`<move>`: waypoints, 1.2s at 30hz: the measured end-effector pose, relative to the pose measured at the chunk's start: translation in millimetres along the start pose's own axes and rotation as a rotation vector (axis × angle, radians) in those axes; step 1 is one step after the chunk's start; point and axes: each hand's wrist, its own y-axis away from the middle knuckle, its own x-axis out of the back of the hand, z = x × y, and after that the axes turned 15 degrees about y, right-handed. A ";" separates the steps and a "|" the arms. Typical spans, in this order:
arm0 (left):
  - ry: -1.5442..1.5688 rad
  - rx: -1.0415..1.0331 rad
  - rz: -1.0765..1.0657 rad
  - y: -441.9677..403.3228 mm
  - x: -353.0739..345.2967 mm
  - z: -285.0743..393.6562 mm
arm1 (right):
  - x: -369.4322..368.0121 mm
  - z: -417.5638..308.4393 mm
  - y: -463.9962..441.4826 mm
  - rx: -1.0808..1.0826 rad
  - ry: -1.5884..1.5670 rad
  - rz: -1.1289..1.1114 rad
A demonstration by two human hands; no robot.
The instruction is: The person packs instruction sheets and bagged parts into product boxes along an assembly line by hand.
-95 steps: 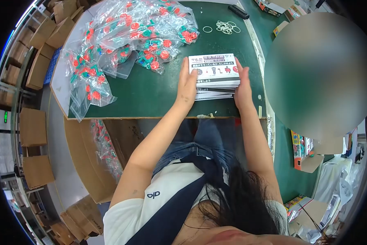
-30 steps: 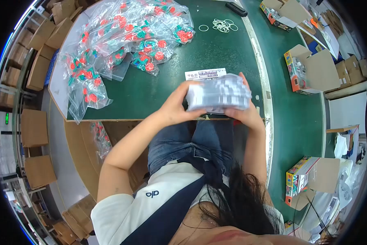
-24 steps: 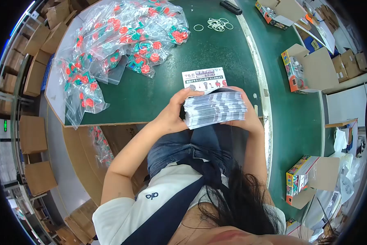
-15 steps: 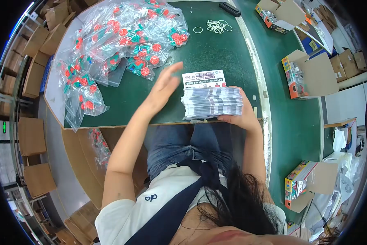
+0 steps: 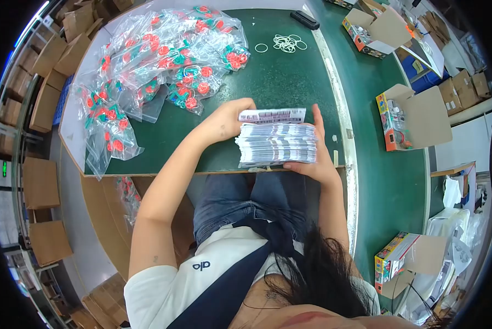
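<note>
A thick stack of printed leaflets [image 5: 277,145] stands on edge at the near side of the green table [image 5: 257,90]. My right hand [image 5: 324,159] is wrapped round the stack's right end, thumb at the front and one finger raised behind it. At the far side of the stack, one printed leaflet [image 5: 273,115] leans tilted. My left hand [image 5: 228,119] is closed on this leaflet's left edge, with its fingertips partly hidden behind the paper.
Clear plastic bags [image 5: 164,52] with red and green parts are piled at the left. Pale rubber bands [image 5: 290,43] and a black object [image 5: 304,20] lie at the back. Open colourful boxes [image 5: 391,123] stand on the right-hand green surface, beyond a pale strip [image 5: 342,104].
My left hand has moved right and closed on the rear leaflet, which has tipped up from lying flatter. The view has shifted slightly.
</note>
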 end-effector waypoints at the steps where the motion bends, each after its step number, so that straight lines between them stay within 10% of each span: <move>1: 0.180 0.033 -0.016 5.3 -2.2 1.6 | -2.5 4.4 1.6 -0.045 -0.088 -0.021; 9: 1.412 -0.090 -0.023 33.1 -24.8 -10.5 | -8.3 0.0 -2.8 -0.282 -0.300 0.024; 13: 0.556 -0.307 0.200 44.1 -60.2 -21.7 | -9.1 1.1 -4.8 -0.293 -0.367 -0.035; 28: 0.478 -0.288 0.330 43.8 -58.5 -25.3 | -7.6 -0.5 -15.4 0.036 -0.244 -0.103; 36: 0.499 -0.220 0.361 46.2 -65.3 -27.1 | 23.7 -91.5 -28.7 0.156 0.881 0.098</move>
